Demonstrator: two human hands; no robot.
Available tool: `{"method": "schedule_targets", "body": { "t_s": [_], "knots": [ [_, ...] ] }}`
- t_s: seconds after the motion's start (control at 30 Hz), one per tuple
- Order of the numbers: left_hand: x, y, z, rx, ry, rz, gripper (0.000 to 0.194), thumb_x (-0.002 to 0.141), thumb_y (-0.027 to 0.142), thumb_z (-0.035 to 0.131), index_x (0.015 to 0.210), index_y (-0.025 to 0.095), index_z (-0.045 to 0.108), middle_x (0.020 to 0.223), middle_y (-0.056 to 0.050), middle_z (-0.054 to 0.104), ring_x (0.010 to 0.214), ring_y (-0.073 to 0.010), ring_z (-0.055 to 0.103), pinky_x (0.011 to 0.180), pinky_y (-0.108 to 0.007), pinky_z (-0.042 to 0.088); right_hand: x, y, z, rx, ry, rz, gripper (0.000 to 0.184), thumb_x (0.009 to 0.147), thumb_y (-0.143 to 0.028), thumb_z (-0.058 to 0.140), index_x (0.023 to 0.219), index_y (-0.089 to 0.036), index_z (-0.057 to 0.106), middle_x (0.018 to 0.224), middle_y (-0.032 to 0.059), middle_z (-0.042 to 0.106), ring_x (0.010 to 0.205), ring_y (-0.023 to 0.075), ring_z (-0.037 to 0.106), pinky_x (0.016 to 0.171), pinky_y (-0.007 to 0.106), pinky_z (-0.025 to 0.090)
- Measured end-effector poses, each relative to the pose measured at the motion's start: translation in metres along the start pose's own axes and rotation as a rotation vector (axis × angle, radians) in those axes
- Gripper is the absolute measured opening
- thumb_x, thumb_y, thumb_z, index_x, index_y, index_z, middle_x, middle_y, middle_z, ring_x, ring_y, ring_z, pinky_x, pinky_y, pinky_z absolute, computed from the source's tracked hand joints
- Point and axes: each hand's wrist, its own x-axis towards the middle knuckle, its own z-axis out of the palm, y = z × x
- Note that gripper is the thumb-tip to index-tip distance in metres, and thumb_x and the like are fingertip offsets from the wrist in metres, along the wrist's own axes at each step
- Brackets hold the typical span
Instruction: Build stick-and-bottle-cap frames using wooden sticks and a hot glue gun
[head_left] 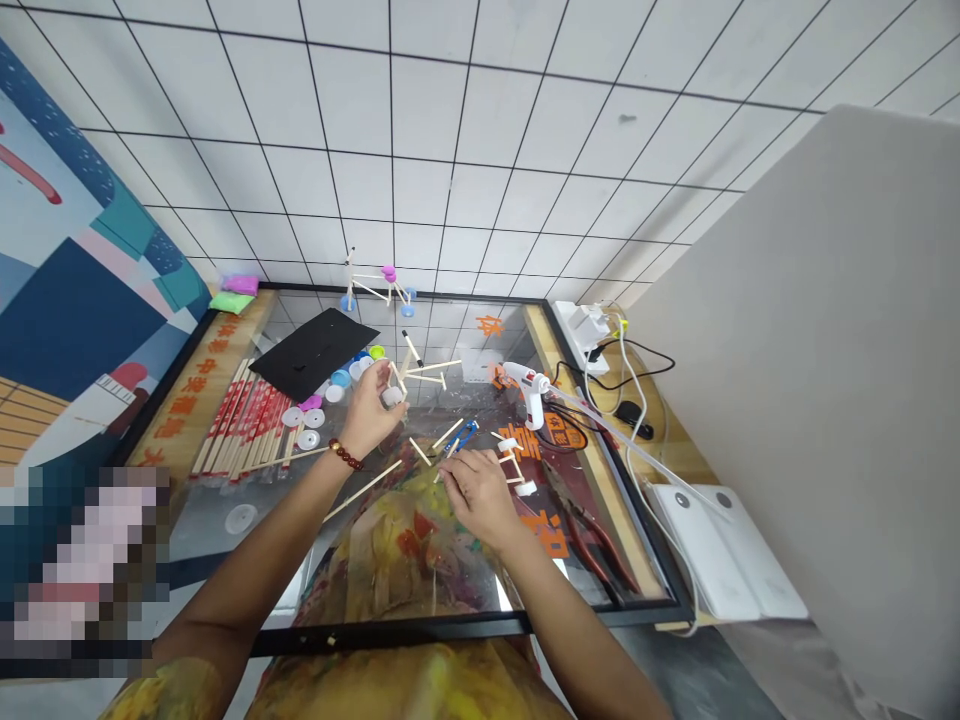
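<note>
My left hand (369,408), a beaded bracelet at its wrist, pinches a small frame of wooden sticks (427,376) with a white cap at its near end and a dark-tipped stick standing up. My right hand (480,492) is closed at the fingertips on a short wooden stick (448,462), partly hidden by the fingers. Just beyond it lies a blue tool (466,434), its kind unclear. Beside the right knuckles sits a second stick frame (513,466) with white caps. Loose cut sticks (420,452) lie between my hands.
A white glue gun (529,392) with its cord rests to the right, and red-handled pliers (600,545) lie nearer. Packaged chopsticks (229,425), a black sheet (315,352) and coloured caps (340,378) occupy the left. A finished-looking stick bicycle (379,288) stands by the wall.
</note>
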Motion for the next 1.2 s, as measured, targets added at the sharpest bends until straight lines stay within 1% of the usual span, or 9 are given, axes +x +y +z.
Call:
{"method": "schedule_targets", "body": {
  "t_s": [0.1, 0.2, 0.33, 0.47, 0.67, 0.77, 0.87, 1.0, 1.2],
  "knots": [
    [-0.003, 0.012, 0.002, -0.118, -0.006, -0.068, 0.071, 0.056, 0.018, 0.082, 0.120, 0.022, 0.053, 0.124, -0.010, 0.060, 0.118, -0.0266, 0.061, 0.106, -0.049, 0.048, 0.001, -0.002, -0.002, -0.019, -0.003, 0.010, 0.016, 0.096, -0.017, 0.047, 0.089, -0.019, 0.061, 0.083, 0.0048, 0.066, 0.078, 0.0200, 0.057, 0.073, 0.034, 0.035],
    [-0.008, 0.028, 0.002, -0.356, -0.091, -0.306, 0.060, 0.060, 0.030, 0.086, 0.111, 0.021, 0.056, 0.110, -0.007, 0.065, 0.098, -0.0218, 0.068, 0.090, -0.043, 0.057, 0.002, 0.000, -0.005, -0.035, 0.050, 0.022, 0.021, 0.098, -0.020, 0.041, 0.083, -0.021, 0.056, 0.078, 0.0040, 0.062, 0.072, 0.0197, 0.052, 0.069, 0.034, 0.033],
    [-0.011, 0.043, 0.002, -0.560, -0.227, -0.578, 0.041, 0.064, 0.039, 0.086, 0.089, 0.016, 0.061, 0.094, -0.007, 0.070, 0.084, -0.0181, 0.069, 0.079, -0.036, 0.057, 0.001, 0.005, -0.006, -0.079, 0.105, -0.007, 0.033, 0.102, -0.026, 0.038, 0.072, -0.022, 0.050, 0.067, 0.0017, 0.056, 0.065, 0.0182, 0.047, 0.066, 0.033, 0.030],
    [-0.010, 0.045, 0.002, -0.533, -0.225, -0.622, 0.040, 0.062, 0.040, 0.087, 0.085, 0.016, 0.065, 0.089, -0.005, 0.071, 0.081, -0.0178, 0.069, 0.078, -0.034, 0.055, 0.001, 0.008, -0.006, -0.113, 0.105, -0.044, 0.041, 0.104, -0.037, 0.042, 0.066, -0.022, 0.049, 0.062, 0.0006, 0.054, 0.063, 0.0169, 0.047, 0.064, 0.032, 0.028],
    [-0.008, 0.037, 0.001, -0.531, -0.234, -0.633, 0.040, 0.063, 0.039, 0.087, 0.085, 0.016, 0.063, 0.091, -0.008, 0.072, 0.084, -0.0194, 0.070, 0.079, -0.035, 0.056, -0.001, 0.007, -0.002, -0.102, 0.081, -0.028, 0.035, 0.102, -0.033, 0.047, 0.070, -0.021, 0.057, 0.066, 0.0019, 0.060, 0.066, 0.0175, 0.051, 0.066, 0.033, 0.033],
    [-0.009, 0.035, 0.002, -0.578, -0.284, -0.598, 0.039, 0.063, 0.035, 0.087, 0.089, 0.017, 0.063, 0.100, -0.009, 0.072, 0.089, -0.0206, 0.071, 0.081, -0.037, 0.058, 0.001, 0.009, -0.004, 0.021, 0.159, 0.089, 0.021, 0.100, -0.028, 0.047, 0.092, -0.021, 0.065, 0.081, 0.0049, 0.067, 0.076, 0.0192, 0.057, 0.072, 0.034, 0.041],
    [-0.012, 0.034, 0.005, -0.572, -0.317, -0.431, 0.053, 0.058, 0.026, 0.089, 0.104, 0.020, 0.062, 0.113, -0.009, 0.069, 0.103, -0.0236, 0.069, 0.087, -0.039, 0.058, 0.008, 0.015, -0.013, 0.240, 0.352, 0.280, 0.021, 0.098, -0.029, 0.051, 0.113, -0.022, 0.064, 0.095, 0.0058, 0.068, 0.084, 0.0194, 0.062, 0.075, 0.034, 0.048],
    [-0.017, 0.033, 0.011, -0.522, -0.288, -0.202, 0.070, 0.053, 0.022, 0.091, 0.115, 0.025, 0.058, 0.125, -0.009, 0.065, 0.118, -0.0252, 0.063, 0.097, -0.043, 0.055, 0.023, 0.023, -0.037, 0.405, 0.557, 0.419, 0.019, 0.095, -0.034, 0.055, 0.102, -0.022, 0.068, 0.094, 0.0046, 0.069, 0.085, 0.0190, 0.063, 0.078, 0.034, 0.050],
    [-0.020, 0.034, 0.016, -0.406, -0.203, -0.025, 0.064, 0.057, 0.025, 0.089, 0.113, 0.025, 0.059, 0.128, -0.010, 0.063, 0.124, -0.0270, 0.059, 0.106, -0.047, 0.050, 0.034, 0.019, -0.052, 0.321, 0.602, 0.374, 0.015, 0.086, -0.036, 0.069, 0.086, -0.021, 0.065, 0.082, 0.0017, 0.065, 0.076, 0.0172, 0.060, 0.074, 0.033, 0.051]
  ]
}}
